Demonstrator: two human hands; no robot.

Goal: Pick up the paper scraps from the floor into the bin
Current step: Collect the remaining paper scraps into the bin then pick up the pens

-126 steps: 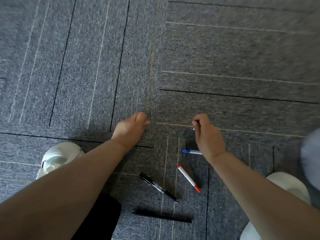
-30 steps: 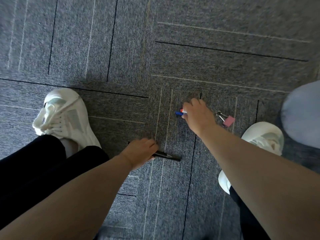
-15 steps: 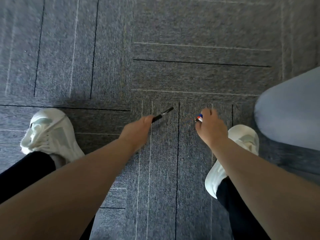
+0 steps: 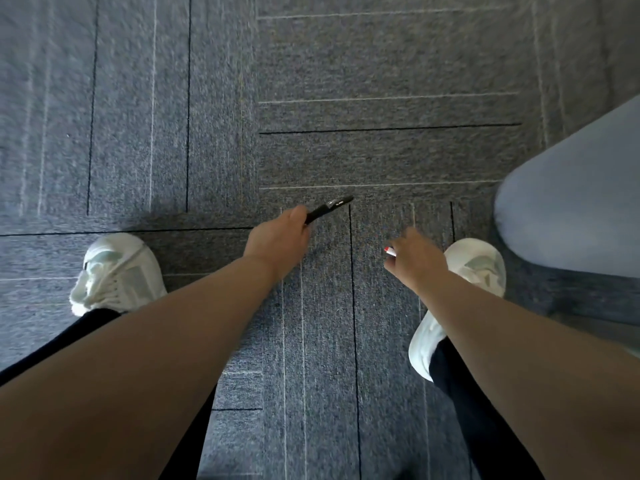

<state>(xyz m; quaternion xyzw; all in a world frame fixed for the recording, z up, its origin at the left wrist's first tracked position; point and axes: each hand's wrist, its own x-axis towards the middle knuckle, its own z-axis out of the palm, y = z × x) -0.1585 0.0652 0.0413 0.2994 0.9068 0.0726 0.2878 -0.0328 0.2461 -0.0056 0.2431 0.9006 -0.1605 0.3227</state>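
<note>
My left hand [image 4: 277, 242] grips a black pen [image 4: 329, 207] that sticks out up and to the right, held above the grey carpet. My right hand [image 4: 414, 259] is curled round a white marker with a red cap [image 4: 390, 251]; only its red-and-white end shows at the left of the fist. Whatever else is in that fist is hidden. No paper scraps and no bin are in view.
My white sneakers stand on the carpet, the left shoe [image 4: 116, 271] and the right shoe [image 4: 474, 268]. A large pale blue-grey rounded object [image 4: 575, 202] fills the right edge. Grey carpet tiles [image 4: 381, 157] with thin lines stretch ahead.
Both hands have lifted off the floor with the pens they picked up. The view has risen; the pink binder clip and the pens on the carpet are out of sight.
</note>
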